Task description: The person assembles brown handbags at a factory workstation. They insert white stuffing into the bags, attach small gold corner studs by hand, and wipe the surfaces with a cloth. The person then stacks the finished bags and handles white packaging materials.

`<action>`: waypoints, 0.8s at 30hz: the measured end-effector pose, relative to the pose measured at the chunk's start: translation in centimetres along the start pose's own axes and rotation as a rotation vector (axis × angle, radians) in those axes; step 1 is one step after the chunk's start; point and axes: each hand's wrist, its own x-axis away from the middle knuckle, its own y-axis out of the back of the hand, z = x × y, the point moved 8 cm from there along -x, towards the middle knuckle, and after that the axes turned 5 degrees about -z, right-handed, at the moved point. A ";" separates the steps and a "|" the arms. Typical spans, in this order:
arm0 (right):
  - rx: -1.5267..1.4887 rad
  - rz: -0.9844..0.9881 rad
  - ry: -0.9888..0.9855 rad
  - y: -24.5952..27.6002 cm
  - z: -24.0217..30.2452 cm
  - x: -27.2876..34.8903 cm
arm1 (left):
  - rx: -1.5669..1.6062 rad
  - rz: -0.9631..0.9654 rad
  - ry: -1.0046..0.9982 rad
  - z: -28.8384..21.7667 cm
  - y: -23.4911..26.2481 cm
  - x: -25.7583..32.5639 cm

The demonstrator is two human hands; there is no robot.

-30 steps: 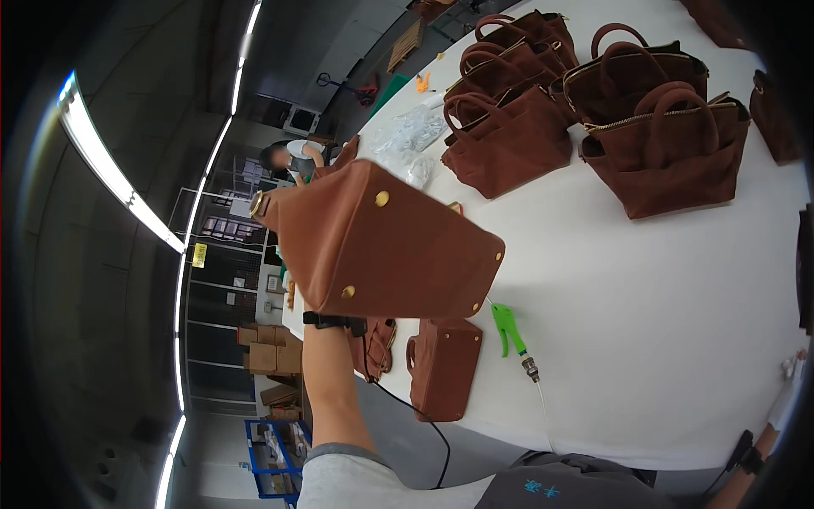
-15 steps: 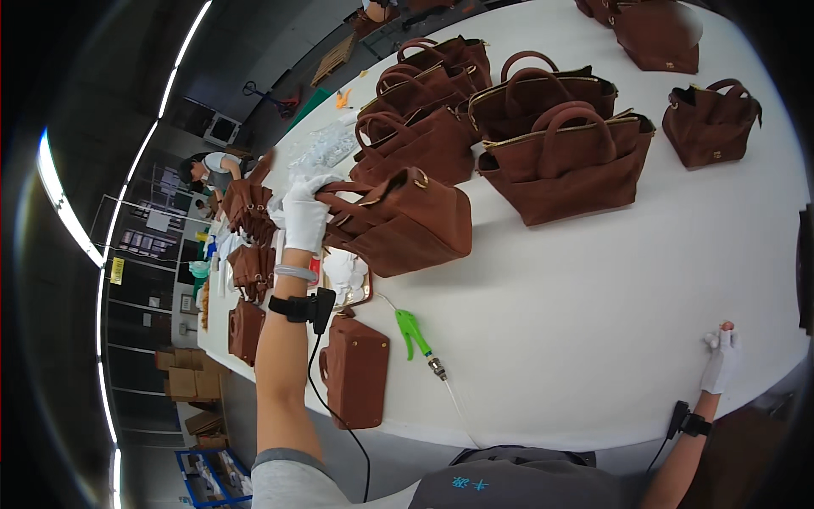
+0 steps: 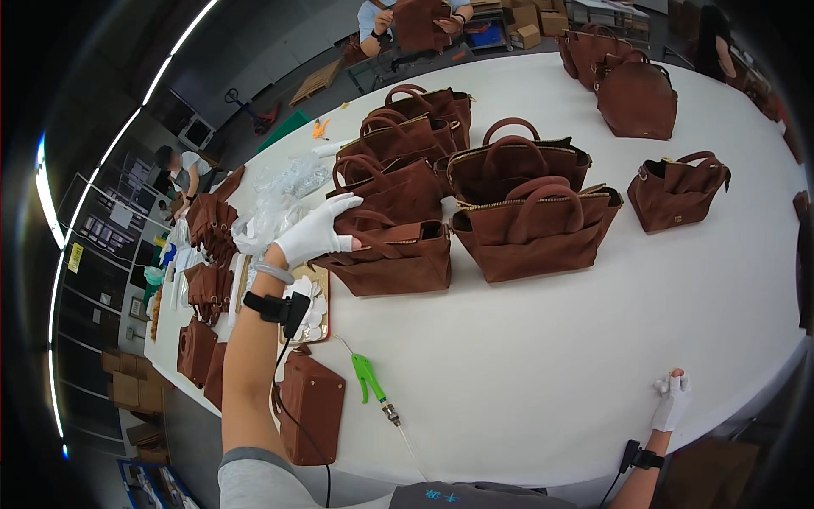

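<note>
My left hand (image 3: 318, 234), in a white glove with bare thumb tip, reaches over the upright handles of a brown handbag (image 3: 390, 270). Its fingers are stretched out and apart, and the bag stands on the white table by itself. My right hand (image 3: 672, 401), also gloved, is low at the right over the table. Its fingers are curled in, and what they hold, if anything, is too small to make out. Close behind the left hand stands another brown handbag (image 3: 411, 193); a larger handbag (image 3: 543, 242) with a gold zip is to the right.
A green air blow gun (image 3: 365, 373) with a hose lies in front. A tray (image 3: 326, 327) of white pieces and a handbag lying down (image 3: 315, 407) are near my left forearm. Clear plastic bags (image 3: 292, 182) lie behind. A small handbag (image 3: 678, 193) stands right. Other people work beyond.
The tilted handbag has come down upright on the table in line with the others, and my left hand has let go of its handles. The view has shifted; my right hand stays low.
</note>
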 end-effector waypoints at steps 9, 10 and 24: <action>-0.222 -0.015 -0.087 1.3 -2.9 -0.4 | -0.428 -0.169 -0.348 7.0 4.1 -14.9; -0.230 -0.024 -0.064 -0.5 -0.8 0.8 | -0.506 -0.063 -0.224 9.9 2.3 -16.1; 0.092 -0.102 -0.055 1.6 0.2 -0.6 | -0.077 -0.429 -0.084 19.1 -1.1 -15.4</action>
